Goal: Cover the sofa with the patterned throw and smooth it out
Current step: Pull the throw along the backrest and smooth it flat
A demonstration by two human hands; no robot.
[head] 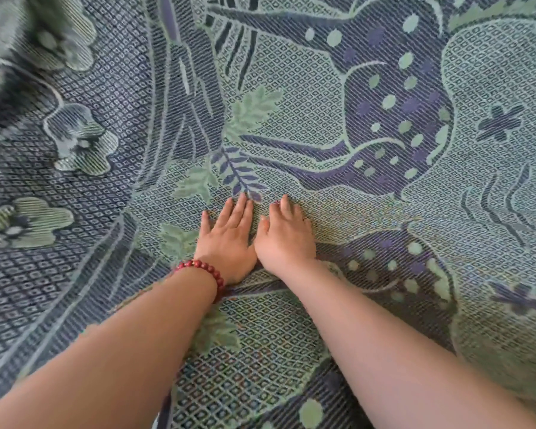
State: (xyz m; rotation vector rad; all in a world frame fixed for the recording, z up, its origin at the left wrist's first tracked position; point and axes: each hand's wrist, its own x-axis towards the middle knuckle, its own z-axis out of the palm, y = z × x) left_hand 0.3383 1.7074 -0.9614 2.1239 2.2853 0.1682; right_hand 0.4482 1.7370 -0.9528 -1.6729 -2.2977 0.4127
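The patterned throw (322,113) fills the whole view, woven in pale green, navy and purple with leaves, flowers and dotted shapes. It lies spread over the sofa, which is fully hidden beneath it. My left hand (229,239), with a red bead bracelet at the wrist, rests flat on the fabric, palm down and fingers apart. My right hand (283,236) lies flat right beside it, thumbs nearly touching. Neither hand holds any cloth. A shallow fold runs across the fabric just below both wrists.
At the far left, the throw rises and curves where it drapes over a raised part of the sofa (19,57). Gentle wrinkles run through the cloth to the right of my hands (492,205).
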